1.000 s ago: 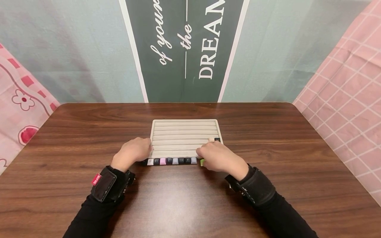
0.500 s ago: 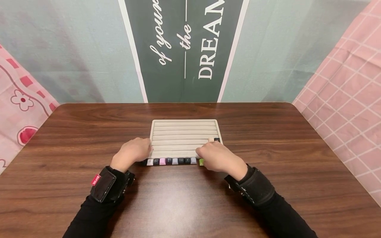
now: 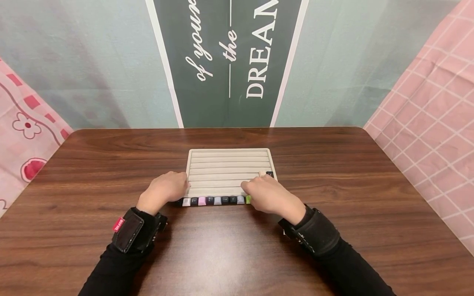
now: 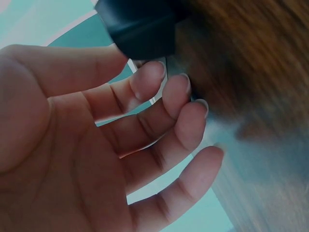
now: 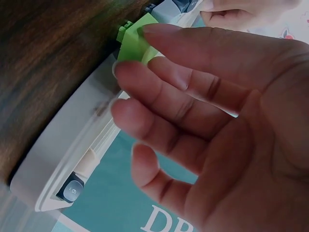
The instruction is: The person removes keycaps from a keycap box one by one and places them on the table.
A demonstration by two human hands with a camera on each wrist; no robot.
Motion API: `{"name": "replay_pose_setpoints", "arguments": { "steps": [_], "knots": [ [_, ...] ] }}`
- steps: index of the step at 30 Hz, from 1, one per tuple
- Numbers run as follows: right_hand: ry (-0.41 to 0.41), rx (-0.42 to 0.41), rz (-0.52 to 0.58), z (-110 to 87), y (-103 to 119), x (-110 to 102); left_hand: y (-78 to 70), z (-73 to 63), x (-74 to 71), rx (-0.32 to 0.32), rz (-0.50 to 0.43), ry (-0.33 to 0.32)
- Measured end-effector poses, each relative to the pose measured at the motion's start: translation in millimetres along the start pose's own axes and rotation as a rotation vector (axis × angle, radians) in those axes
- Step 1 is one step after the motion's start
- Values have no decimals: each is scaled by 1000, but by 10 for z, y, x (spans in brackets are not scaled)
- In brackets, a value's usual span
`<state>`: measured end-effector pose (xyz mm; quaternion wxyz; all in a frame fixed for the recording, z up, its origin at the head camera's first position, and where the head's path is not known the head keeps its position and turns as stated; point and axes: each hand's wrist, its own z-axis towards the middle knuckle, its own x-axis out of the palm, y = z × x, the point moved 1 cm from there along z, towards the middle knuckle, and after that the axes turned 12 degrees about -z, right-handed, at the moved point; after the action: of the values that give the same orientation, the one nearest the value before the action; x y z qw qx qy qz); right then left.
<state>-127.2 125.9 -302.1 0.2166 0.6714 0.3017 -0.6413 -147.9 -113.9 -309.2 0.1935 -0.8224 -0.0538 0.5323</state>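
A cream ridged tray (image 3: pixel 226 164) lies on the table. Along its front edge runs a row of keycaps, among them a pink keycap (image 3: pixel 201 201). My left hand (image 3: pixel 166 189) is at the left end of that row, its thumb and forefinger at a black keycap (image 4: pixel 142 31) that hides the thumb tip. At the right end, my right hand (image 3: pixel 272 195) pinches a green keycap (image 5: pixel 137 41) between thumb and fingers, beside a grey keycap (image 3: pixel 240 200). The other fingers of both hands are bent near the tray edge.
Near the tray's right side sit a beige keycap (image 3: pixel 262 173) and a black keycap (image 5: pixel 71 189) marked with a symbol. Brown wooden table (image 3: pixel 222 255) surrounds the tray. A lettered cloth backdrop (image 3: pixel 229 82) hangs behind the table.
My right hand has slid slightly left with the green keycap, closing the gap to the grey keycap. The left hand has stayed in place.
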Motion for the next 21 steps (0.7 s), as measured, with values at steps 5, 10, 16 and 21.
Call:
{"name": "replay_pose_setpoints", "arguments": {
  "steps": [5, 10, 16, 21],
  "knots": [
    [-8, -3, -3, 7, 12, 7, -3, 0, 3, 3, 7, 0],
    [-18, -12, -16, 11, 19, 14, -4, -2, 4, 5, 8, -5],
    [-23, -10, -14, 13, 30, 16, -4, -11, -2, 0, 4, -8],
    [-31, -9, -19, 11, 36, 13, -1, -9, -4, -12, -11, -14]
  ]
}}
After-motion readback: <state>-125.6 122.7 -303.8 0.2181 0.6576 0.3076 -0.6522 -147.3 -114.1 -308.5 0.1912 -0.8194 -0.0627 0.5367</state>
